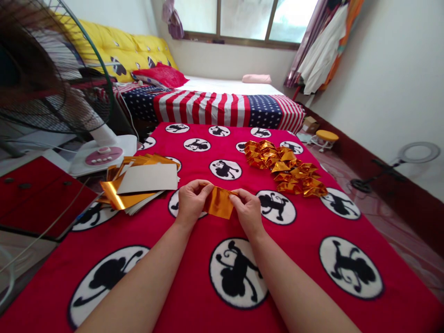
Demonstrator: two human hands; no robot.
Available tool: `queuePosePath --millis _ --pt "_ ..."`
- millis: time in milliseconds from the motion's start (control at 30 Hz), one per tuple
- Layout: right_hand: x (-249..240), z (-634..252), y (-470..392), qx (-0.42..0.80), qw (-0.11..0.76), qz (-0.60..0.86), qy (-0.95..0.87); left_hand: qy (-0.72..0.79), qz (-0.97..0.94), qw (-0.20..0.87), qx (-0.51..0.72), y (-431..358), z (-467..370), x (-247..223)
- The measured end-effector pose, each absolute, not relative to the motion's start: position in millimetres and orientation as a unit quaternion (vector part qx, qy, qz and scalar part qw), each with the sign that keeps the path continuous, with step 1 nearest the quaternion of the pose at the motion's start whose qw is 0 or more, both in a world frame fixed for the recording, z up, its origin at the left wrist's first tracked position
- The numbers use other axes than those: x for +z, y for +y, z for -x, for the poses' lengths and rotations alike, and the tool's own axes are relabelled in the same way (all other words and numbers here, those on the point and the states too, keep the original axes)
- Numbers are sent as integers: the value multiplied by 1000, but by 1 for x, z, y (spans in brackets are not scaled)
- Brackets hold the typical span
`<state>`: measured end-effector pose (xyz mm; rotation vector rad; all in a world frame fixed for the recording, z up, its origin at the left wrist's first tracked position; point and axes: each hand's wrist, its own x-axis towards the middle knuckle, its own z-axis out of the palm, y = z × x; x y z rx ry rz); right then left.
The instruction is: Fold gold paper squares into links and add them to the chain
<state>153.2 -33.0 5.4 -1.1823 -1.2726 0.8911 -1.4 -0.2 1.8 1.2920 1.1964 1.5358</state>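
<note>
A shiny gold foil sheet (221, 203) is stretched between my two hands above the red cloth with monkey prints (298, 282). My left hand (193, 199) pinches its left end between thumb and fingers. At the upper right corner, my right hand (247, 208) grips it the same way. The sheet's top edge looks folded, and its lower part hangs free. To the left lies a loose stack of gold and white sheets (149, 179), a white side uppermost. Several folded gold foil pieces (298, 178) are grouped in rows at the right.
A fan (100, 150) stands at the left beside a red cabinet (41, 194). Beyond the cloth is a bed with a striped and starred cover (215, 108). A yellow stool (326, 135) and a ring light on a stand (419, 152) are at the right.
</note>
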Motion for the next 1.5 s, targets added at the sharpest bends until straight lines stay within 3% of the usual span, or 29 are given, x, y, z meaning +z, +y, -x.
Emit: queuePosePath --millis 1500 --pt "1 -155 -31 391 567 502 -523 451 -505 465 570 3 0 -3"
